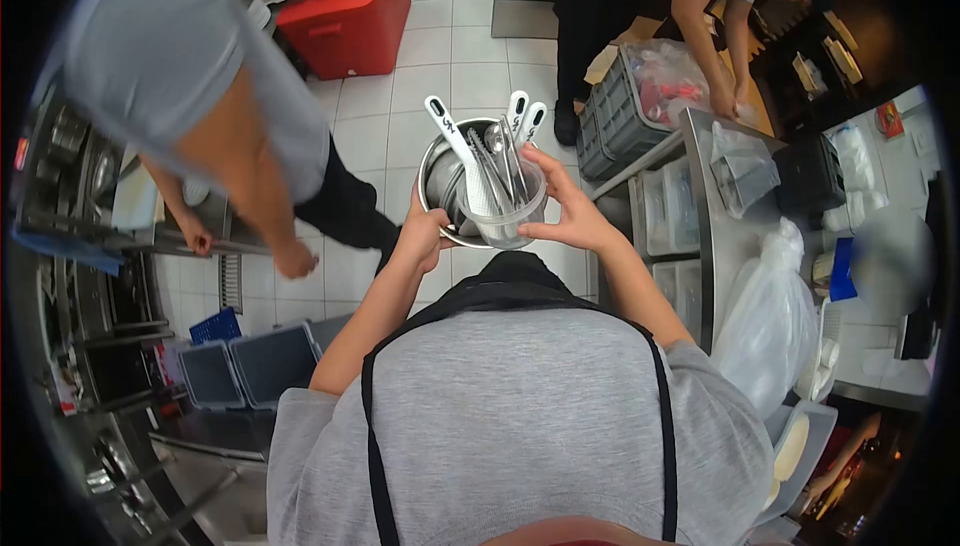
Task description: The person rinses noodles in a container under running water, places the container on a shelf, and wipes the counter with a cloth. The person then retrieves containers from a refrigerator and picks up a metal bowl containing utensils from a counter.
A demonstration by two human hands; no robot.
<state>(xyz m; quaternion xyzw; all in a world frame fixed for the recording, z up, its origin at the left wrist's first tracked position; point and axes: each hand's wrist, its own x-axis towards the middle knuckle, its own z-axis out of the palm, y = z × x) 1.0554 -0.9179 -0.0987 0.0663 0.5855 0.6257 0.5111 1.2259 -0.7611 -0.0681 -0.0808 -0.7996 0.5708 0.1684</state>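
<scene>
My left hand (pixel 424 238) is closed on the rim of a round metal bowl (pixel 432 186), thumb on top. With its fingers wrapped round it, my right hand (pixel 572 204) grips a clear plastic container (pixel 507 228). The container overlaps the bowl, tilted in front of it. White-handled utensils (pixel 478 181) and metal tongs (pixel 487 161) stand up out of the container. Another metal piece seems to lie inside the bowl, partly hidden. Both hands are in front of my apron (pixel 520 271), at waist height.
A person in a grey shirt (pixel 160 46) stands close on the left, by a counter. At the upper right, another person's hands (pixel 735 96) reach near a grey crate (pixel 625 96) with plastic bags. A red cooler box (pixel 345 26) sits on the tiled floor (pixel 425 51). A steel counter (pixel 705 206) runs along the right.
</scene>
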